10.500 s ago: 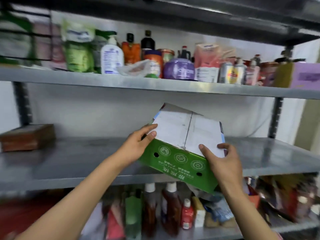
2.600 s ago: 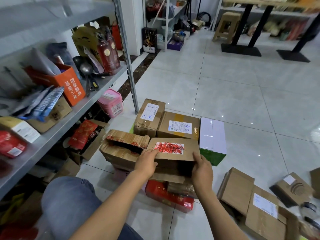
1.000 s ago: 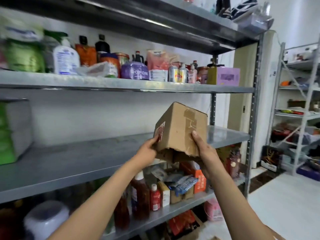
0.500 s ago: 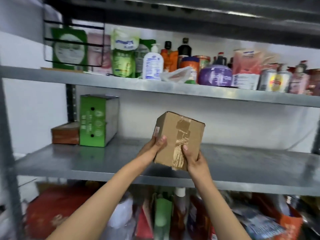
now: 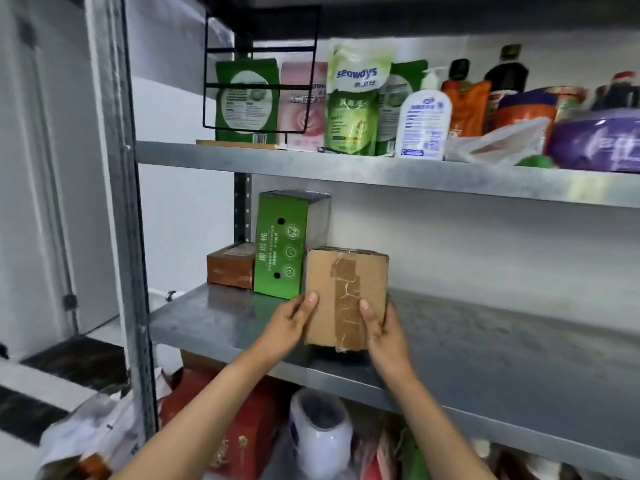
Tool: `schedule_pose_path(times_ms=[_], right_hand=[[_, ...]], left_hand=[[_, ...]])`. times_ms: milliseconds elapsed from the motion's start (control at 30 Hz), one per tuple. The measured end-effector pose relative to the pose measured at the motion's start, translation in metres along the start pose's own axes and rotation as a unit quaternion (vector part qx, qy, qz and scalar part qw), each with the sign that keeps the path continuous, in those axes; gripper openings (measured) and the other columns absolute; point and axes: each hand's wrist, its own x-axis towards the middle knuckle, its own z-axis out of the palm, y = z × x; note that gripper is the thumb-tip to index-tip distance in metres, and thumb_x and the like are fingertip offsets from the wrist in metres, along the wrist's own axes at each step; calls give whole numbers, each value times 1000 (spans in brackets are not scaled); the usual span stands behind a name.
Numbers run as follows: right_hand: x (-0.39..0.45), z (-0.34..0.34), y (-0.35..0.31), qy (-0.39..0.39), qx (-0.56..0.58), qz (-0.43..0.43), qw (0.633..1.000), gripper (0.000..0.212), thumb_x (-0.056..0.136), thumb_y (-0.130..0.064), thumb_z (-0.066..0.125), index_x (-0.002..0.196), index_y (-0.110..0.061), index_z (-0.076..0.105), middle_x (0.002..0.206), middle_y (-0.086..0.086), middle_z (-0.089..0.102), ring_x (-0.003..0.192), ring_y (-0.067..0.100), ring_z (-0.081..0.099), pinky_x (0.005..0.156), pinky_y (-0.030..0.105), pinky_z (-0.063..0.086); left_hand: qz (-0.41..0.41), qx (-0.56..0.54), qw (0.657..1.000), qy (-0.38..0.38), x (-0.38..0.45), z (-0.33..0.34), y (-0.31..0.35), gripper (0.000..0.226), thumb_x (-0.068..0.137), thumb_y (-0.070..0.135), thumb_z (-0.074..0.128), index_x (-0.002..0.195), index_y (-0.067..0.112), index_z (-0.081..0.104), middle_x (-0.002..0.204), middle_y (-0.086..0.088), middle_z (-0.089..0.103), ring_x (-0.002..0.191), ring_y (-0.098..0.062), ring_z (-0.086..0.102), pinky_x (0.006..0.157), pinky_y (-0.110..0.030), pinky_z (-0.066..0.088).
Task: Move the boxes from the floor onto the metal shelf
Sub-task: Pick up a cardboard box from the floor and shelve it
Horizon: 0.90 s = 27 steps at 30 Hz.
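On the metal shelf (image 5: 485, 341), near its front edge, the left hand (image 5: 289, 325) and right hand (image 5: 381, 327) grip opposite sides of the taped cardboard box (image 5: 346, 296), thumbs across its front, just right of the upright green box (image 5: 280, 247).

Middle metal shelf (image 5: 485, 348) has a small brown box (image 5: 230, 266) at the far left, a green box (image 5: 280, 247) upright beside it, then a taped cardboard box (image 5: 346, 289).
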Motion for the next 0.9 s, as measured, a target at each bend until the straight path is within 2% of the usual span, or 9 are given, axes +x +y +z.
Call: schedule_pose_path(times_ms=[67, 200, 300, 400, 533, 633, 700, 767, 900], right_hand=[[12, 5, 6, 2, -29, -1, 1000, 38, 87, -52, 58, 122, -39, 50, 105, -23, 63, 97, -4, 63, 79, 17, 52], [36, 9, 24, -11, -55, 10, 998, 40, 84, -52, 66, 121, -40, 55, 108, -20, 66, 97, -2, 65, 82, 23, 54], [54, 10, 32, -18, -68, 22, 997, 40, 87, -41, 69, 124, -34, 56, 110, -14, 67, 98, 0, 64, 78, 16, 53], [68, 14, 41, -29, -68, 37, 997, 38, 86, -34, 72, 121, -31, 57, 108, -11, 69, 97, 2, 65, 79, 18, 55], [86, 22, 51, -25, -67, 42, 997, 36, 86, -23, 73, 119, -23, 58, 104, -6, 69, 89, -2, 64, 70, 9, 52], [100, 26, 59, -31, -78, 50, 995, 39, 86, -27, 73, 122, -22, 59, 108, -3, 70, 95, 7, 67, 82, 22, 56], [110, 29, 66, -39, -97, 55, 993, 39, 86, -32, 72, 122, -25, 59, 112, -3, 70, 99, 12, 67, 89, 33, 56], [119, 31, 70, -47, -127, 54, 989, 39, 87, -36, 69, 124, -26, 58, 114, -4, 69, 102, 14, 66, 90, 35, 55], [137, 34, 72, -66, -147, 72, 984, 42, 90, -36, 66, 128, -23, 56, 117, -3, 67, 106, 17, 64, 93, 35, 53]], left_hand=[[14, 17, 1000, 19, 16, -7, -12, 25, 94, 38, 46, 104, 26, 64, 100, 14, 69, 92, 5, 64, 81, -13, 48], [15, 26, 999, 45, 44, -14, -36, 18, 96, 26, 52, 91, 24, 69, 87, 14, 72, 88, -2, 64, 77, -17, 50], [7, 46, 998, 39, 60, -16, -43, 20, 96, 27, 54, 87, 19, 70, 86, 10, 73, 81, -1, 65, 74, -21, 50], [0, 90, 994, 59, 75, -17, -53, 27, 95, 31, 56, 83, 13, 70, 81, 5, 73, 76, -8, 65, 71, -29, 51], [-26, 147, 985, 85, 95, -20, -64, 36, 91, 38, 60, 73, 9, 69, 73, -6, 72, 65, -16, 57, 70, -40, 52], [-34, 200, 971, 126, 101, -17, -55, 35, 91, 35, 61, 70, 9, 69, 69, -12, 69, 67, -26, 62, 57, -34, 40], [-24, 254, 952, 169, 104, -15, -50, 33, 92, 36, 61, 80, 9, 74, 76, -11, 72, 75, -27, 67, 57, -27, 35], [-17, 311, 929, 200, 107, -13, -49, 37, 92, 39, 59, 78, 6, 72, 76, -13, 71, 76, -30, 66, 57, -28, 32], [13, 370, 906, 205, 124, -8, -58, 28, 92, 33, 59, 85, 9, 70, 80, -12, 70, 77, -30, 65, 62, -32, 45]])
